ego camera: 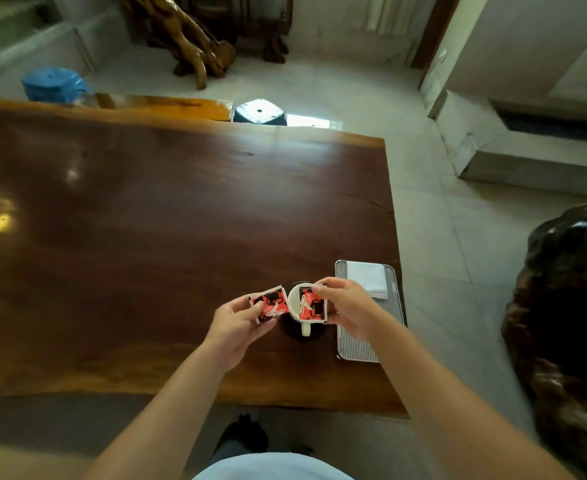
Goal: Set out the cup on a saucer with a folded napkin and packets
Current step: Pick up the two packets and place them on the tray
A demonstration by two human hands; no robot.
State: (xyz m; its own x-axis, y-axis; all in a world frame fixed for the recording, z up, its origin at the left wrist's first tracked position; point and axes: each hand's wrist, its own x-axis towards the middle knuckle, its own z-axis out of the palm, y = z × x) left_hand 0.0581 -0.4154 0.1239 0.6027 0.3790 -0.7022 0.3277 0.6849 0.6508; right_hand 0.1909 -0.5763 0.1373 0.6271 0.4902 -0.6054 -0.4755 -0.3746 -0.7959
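A white cup (295, 303) stands on a dark saucer (290, 331) near the table's right end, its handle pointing toward me. My left hand (240, 323) pinches a red, black and white packet (269, 303) just left of the cup. My right hand (345, 308) holds a second red packet (312, 305) over the cup's right side, hiding part of the rim. A folded white napkin (370, 278) lies at the far end of a ribbed silver tray (358, 344) to the right of the cup.
The long dark wooden table (146, 237) ends just past the tray on the right. A large dark carved seat (569, 306) stands on the tiled floor to the right. Two ceramic stools, blue (55, 84) and white-topped (259, 110), stand beyond the far edge.
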